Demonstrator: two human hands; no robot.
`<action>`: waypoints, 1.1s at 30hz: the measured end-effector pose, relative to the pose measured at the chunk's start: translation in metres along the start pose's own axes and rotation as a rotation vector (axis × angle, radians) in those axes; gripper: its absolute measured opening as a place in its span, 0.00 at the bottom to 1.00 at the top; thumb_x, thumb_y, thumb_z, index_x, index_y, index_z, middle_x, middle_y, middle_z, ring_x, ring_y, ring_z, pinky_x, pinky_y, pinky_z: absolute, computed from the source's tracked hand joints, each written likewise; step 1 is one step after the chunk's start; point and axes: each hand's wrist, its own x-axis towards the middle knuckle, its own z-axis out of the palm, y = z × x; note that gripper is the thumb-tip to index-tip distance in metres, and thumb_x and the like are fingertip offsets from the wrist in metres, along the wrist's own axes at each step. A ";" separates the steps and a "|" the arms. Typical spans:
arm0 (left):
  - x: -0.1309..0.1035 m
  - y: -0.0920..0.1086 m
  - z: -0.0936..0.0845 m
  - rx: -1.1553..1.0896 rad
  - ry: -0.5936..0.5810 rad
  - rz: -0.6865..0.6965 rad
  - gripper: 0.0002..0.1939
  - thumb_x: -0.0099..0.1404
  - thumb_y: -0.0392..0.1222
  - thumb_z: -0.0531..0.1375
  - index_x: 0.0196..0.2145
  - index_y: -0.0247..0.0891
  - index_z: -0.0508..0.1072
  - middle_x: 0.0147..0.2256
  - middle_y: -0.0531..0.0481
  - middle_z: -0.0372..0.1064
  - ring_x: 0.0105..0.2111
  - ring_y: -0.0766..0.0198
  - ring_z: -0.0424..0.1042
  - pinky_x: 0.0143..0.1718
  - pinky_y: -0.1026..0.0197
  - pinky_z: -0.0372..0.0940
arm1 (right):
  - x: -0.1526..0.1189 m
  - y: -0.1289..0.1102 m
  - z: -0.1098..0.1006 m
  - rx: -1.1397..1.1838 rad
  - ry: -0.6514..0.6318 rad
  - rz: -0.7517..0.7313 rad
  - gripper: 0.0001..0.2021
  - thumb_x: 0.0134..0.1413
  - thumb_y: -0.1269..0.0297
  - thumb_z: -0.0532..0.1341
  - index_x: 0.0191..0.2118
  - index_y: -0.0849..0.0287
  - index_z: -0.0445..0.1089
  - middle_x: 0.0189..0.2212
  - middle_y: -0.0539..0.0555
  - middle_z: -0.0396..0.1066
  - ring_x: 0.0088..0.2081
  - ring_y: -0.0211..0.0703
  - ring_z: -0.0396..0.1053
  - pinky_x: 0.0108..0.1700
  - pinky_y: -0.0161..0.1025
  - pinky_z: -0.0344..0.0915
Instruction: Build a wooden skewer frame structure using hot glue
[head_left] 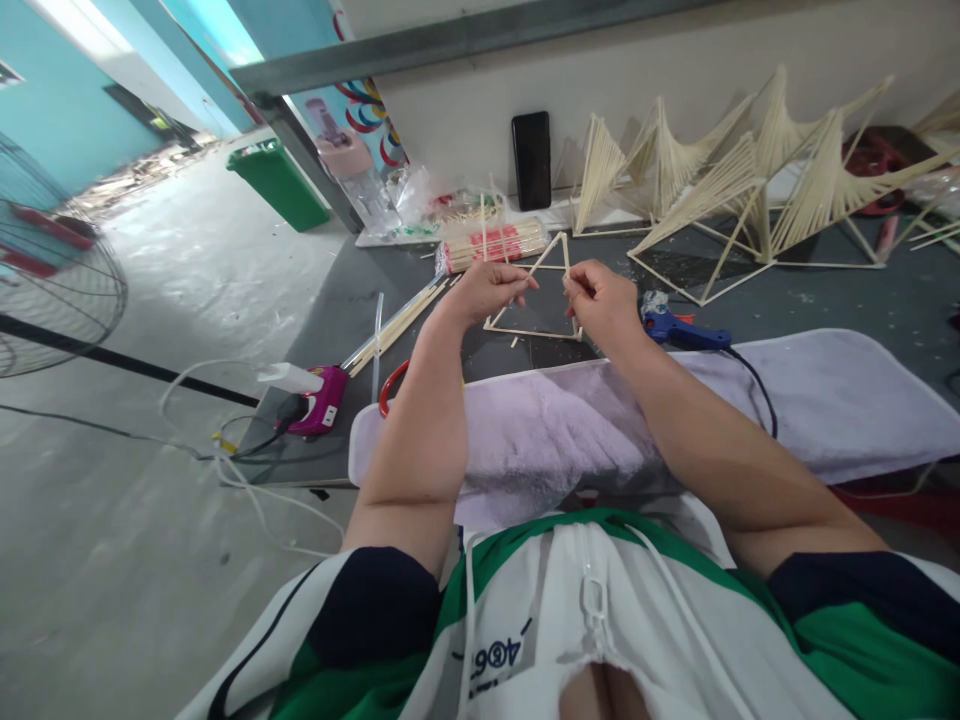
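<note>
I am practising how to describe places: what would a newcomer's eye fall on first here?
First, the pale, fan-shaped stickwork at the back right of the table. Then the left hand and right hand, near the middle, pinching a small stick frame. The pale purple cloth lies along the near edge.

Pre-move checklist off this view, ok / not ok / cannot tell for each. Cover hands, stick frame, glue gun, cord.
1. Left hand on the stick frame: ok, fingers pinch its left upper stick.
2. Right hand on the frame: ok, pinches the right upper stick.
3. Glue gun nearby: ok, lies just right of the right hand.
4. Glue gun hot: cannot tell.
5. Gun cord off the towel: not ok, it runs across it.
6. Frame corners firmly bonded: cannot tell, joints too small to judge.
</note>
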 end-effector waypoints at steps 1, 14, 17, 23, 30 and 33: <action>0.000 0.000 0.000 0.002 0.002 -0.001 0.14 0.62 0.41 0.57 0.39 0.34 0.80 0.25 0.53 0.72 0.21 0.74 0.60 0.26 0.68 0.56 | 0.000 0.000 0.000 -0.004 0.000 -0.003 0.06 0.58 0.60 0.57 0.34 0.55 0.69 0.28 0.50 0.71 0.27 0.39 0.70 0.32 0.38 0.67; -0.001 0.001 0.000 -0.015 -0.004 -0.011 0.14 0.62 0.41 0.57 0.39 0.33 0.80 0.24 0.53 0.72 0.19 0.74 0.58 0.25 0.67 0.54 | 0.000 -0.001 0.000 0.000 -0.003 -0.006 0.07 0.59 0.59 0.57 0.34 0.55 0.68 0.28 0.50 0.70 0.26 0.39 0.69 0.31 0.38 0.66; -0.001 0.002 0.000 -0.011 -0.002 -0.010 0.14 0.62 0.41 0.57 0.39 0.33 0.80 0.24 0.52 0.72 0.20 0.74 0.58 0.25 0.67 0.54 | 0.000 0.001 0.001 -0.003 -0.002 -0.008 0.07 0.59 0.59 0.56 0.34 0.54 0.68 0.28 0.49 0.70 0.26 0.39 0.69 0.31 0.38 0.66; 0.000 -0.002 0.000 0.003 -0.006 -0.003 0.15 0.62 0.44 0.57 0.40 0.35 0.80 0.25 0.52 0.73 0.20 0.73 0.58 0.24 0.67 0.54 | 0.001 0.002 0.001 -0.008 0.002 -0.026 0.06 0.58 0.61 0.56 0.34 0.54 0.68 0.27 0.49 0.70 0.26 0.39 0.70 0.35 0.40 0.67; 0.000 -0.001 0.000 0.017 0.003 0.009 0.14 0.62 0.43 0.57 0.39 0.34 0.80 0.25 0.53 0.72 0.21 0.73 0.59 0.26 0.67 0.56 | 0.000 -0.001 0.000 -0.012 0.000 -0.022 0.05 0.58 0.63 0.56 0.34 0.55 0.68 0.28 0.49 0.70 0.27 0.39 0.70 0.36 0.40 0.67; -0.001 0.001 0.000 0.034 0.003 0.002 0.15 0.63 0.43 0.57 0.40 0.34 0.80 0.25 0.52 0.73 0.21 0.73 0.60 0.26 0.67 0.56 | 0.001 0.000 0.000 -0.004 0.006 -0.026 0.05 0.58 0.63 0.57 0.33 0.55 0.68 0.27 0.48 0.70 0.26 0.39 0.70 0.36 0.40 0.67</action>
